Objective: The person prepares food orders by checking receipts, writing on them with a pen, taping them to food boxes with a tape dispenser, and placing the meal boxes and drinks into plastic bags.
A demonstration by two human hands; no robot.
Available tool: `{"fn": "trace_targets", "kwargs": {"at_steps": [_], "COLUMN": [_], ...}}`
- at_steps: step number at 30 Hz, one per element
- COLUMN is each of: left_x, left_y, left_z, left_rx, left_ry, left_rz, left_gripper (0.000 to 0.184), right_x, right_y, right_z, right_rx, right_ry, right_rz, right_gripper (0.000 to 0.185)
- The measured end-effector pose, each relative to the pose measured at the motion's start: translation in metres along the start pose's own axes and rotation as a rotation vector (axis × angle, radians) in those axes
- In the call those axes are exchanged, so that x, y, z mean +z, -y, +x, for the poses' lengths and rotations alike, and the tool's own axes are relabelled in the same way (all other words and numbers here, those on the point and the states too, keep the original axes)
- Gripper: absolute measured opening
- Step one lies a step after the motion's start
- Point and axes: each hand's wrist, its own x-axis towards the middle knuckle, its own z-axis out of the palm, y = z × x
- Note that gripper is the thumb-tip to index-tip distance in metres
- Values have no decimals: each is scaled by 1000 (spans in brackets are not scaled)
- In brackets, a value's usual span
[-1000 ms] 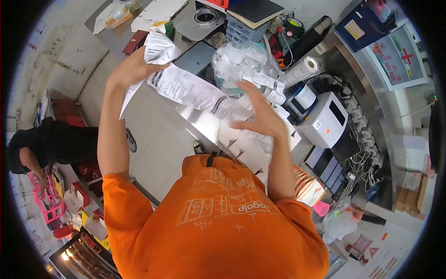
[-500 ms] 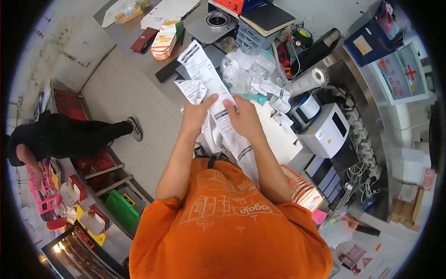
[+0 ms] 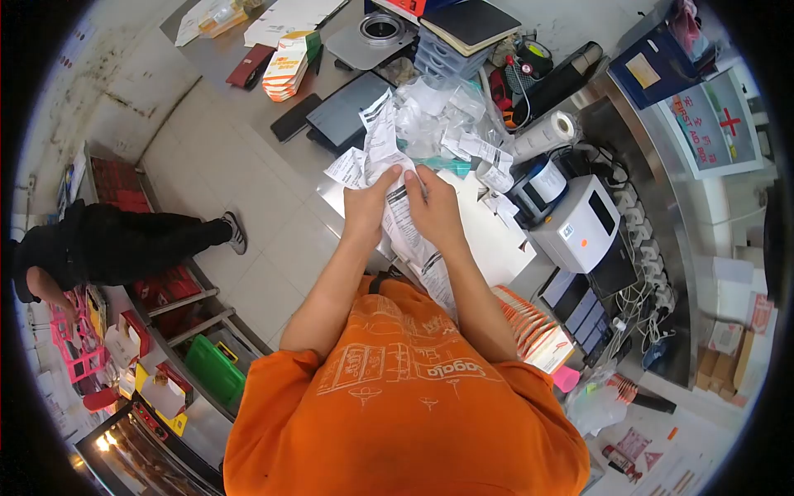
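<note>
A long strip of printed paper receipts (image 3: 399,217) hangs between my two hands, its lower end reaching down against the orange shirt. My left hand (image 3: 369,207) pinches it from the left with the thumb on top; a folded receipt end (image 3: 347,169) sticks out above that hand. My right hand (image 3: 435,208) grips the strip's right side, thumb close to the left thumb. The upper part of the paper is creased and stands up beyond the hands. Behind it lie a dark tablet (image 3: 351,112) and a clear plastic bag (image 3: 447,112) on the counter.
To the right stand a white label printer (image 3: 579,225), a smaller receipt printer (image 3: 539,192) and a paper roll (image 3: 546,136). Orange-striped cartons (image 3: 533,331) lie by my right elbow. A person in black (image 3: 124,244) is at the left, beside a shelf with a green box (image 3: 215,370).
My hands have come closer together, and the receipt strip is more crumpled between them. Its top end has shifted right and bent, uncovering the tablet behind.
</note>
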Motion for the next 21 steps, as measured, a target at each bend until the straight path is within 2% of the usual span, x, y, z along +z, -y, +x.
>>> {"fn": "trace_targets", "kwargs": {"at_steps": [2, 5, 8, 11, 14, 17, 18, 21], "left_x": [5, 7, -2, -15, -22, -38, -32, -35], "left_y": [-3, 8, 33, 44, 46, 53, 35, 18], "left_z": [-4, -3, 10, 24, 28, 39, 30, 21], "left_rx": [-51, -32, -104, -369, -357, -335, -367, -288], "left_ry": [-9, -26, -96, -205, -157, -155, -161, -76], "left_rz": [-8, -18, -78, 7, -10, 113, 184, 167], "left_gripper": [33, 32, 37, 47, 55, 56, 50, 42], "right_x": [4, 6, 12, 30, 21, -2, -19, -48], "right_y": [-4, -7, -16, -45, -43, -16, 2, -10], "right_z": [-2, -6, -10, -22, -24, -30, -28, -1], "right_rx": [-33, -86, -123, -404, -278, -79, -74, -251], "right_ry": [10, 82, 180, 23, 142, 494, 702, 1111], "right_rz": [-69, -366, -690, -675, -424, 178, 250, 83], "right_gripper": [23, 18, 15, 14, 18, 21, 25, 37]}}
